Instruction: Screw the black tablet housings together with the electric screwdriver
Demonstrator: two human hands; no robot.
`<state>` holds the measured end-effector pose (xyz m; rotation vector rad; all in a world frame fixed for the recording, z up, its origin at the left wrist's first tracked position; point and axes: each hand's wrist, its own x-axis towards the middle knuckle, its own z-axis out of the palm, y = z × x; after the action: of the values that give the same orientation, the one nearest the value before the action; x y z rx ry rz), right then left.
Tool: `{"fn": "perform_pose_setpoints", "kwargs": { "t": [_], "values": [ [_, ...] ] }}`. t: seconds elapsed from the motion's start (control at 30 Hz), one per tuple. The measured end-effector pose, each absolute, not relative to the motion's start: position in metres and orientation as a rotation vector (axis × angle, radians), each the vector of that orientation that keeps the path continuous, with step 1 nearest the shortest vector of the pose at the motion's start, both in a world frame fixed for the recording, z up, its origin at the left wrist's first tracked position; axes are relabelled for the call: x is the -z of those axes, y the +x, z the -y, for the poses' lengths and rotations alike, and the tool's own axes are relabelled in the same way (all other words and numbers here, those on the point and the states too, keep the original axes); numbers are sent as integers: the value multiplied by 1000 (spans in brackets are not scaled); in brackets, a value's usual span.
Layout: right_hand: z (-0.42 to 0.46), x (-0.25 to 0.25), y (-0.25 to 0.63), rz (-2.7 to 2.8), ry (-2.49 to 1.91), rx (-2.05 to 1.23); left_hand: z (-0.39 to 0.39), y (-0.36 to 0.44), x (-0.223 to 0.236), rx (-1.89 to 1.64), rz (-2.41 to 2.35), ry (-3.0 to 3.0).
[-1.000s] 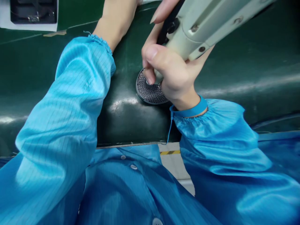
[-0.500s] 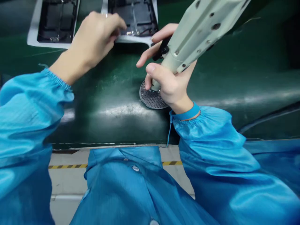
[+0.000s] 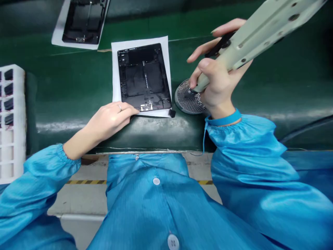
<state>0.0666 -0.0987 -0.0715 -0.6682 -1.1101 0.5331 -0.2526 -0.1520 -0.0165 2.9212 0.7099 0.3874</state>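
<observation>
My left hand (image 3: 114, 118) is closed at the near edge of an opened black tablet housing (image 3: 134, 78), fingertips pinched at its lower left part. The housing lies on a white sheet (image 3: 115, 73), its inner parts and a small circuit board showing at the near end. My right hand (image 3: 221, 80) is wrapped round a pale green electric screwdriver (image 3: 260, 36) with a black lever, two fingers stretched out beside the lever. The screwdriver leans, with its tip down at a round screw tray (image 3: 187, 99) full of small holes. The tray stands just right of the housing.
A second opened tablet housing (image 3: 83, 21) lies on its sheet at the back left. On the left is a white compartment tray (image 3: 19, 86) with black parts. A small black piece (image 3: 172, 113) sits at the sheet's near right corner. A cable (image 3: 307, 126) runs at right.
The tablet housing and its sheet have come nearer to me on the green bench, with my left hand at the near edge. The screwdriver stays in my right hand over the screw tray.
</observation>
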Motion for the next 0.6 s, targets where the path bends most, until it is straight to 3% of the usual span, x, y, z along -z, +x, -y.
{"fn": "perform_pose_setpoints", "kwargs": {
  "t": [0.2,0.33,0.6],
  "values": [
    [95,76,72,1143,-732,-463,163,-232,-11,83,-1038,2680],
    [86,73,78,1158,-651,-317,153,-193,-11,-68,-960,2541],
    [107,13,55,1133,-617,-304,137,-149,61,-265,-558,2614]
  ]
}}
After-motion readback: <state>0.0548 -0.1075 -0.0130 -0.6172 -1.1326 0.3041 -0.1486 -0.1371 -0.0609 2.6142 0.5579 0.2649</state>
